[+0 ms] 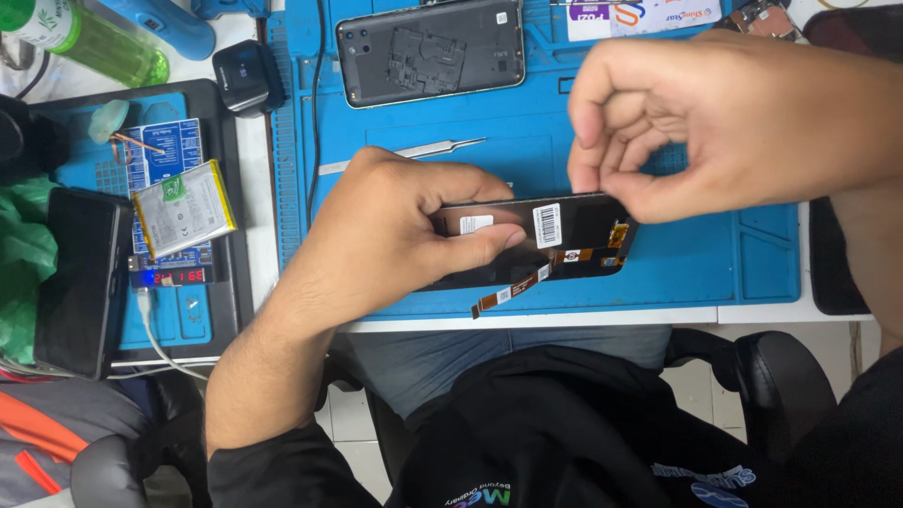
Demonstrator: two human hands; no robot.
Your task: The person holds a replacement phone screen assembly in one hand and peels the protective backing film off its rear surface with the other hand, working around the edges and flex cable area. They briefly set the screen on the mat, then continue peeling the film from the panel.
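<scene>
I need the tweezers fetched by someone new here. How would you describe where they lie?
On the blue work mat, look below the opened phone body, just above the left hand. The tweezers lie there flat: slim, silver and pointed, the only bare metal tool there.

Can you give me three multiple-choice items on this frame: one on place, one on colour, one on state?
1. Where do the tweezers lie?
A. On the blue mat, above the left hand
B. In the right hand
C. On the chair

2. What colour is the bottle at top left?
A. Red
B. Green
C. White

3. How is the phone screen panel held?
A. Lying flat, untouched
B. By the left hand only
C. Left hand grips it, right hand pinches at its upper edge

Answers: 1 A, the tweezers rest on the mat, free of both hands. 2 B, its body is clear green. 3 C, both hands are on the panel, its flex cables hanging below.
</scene>
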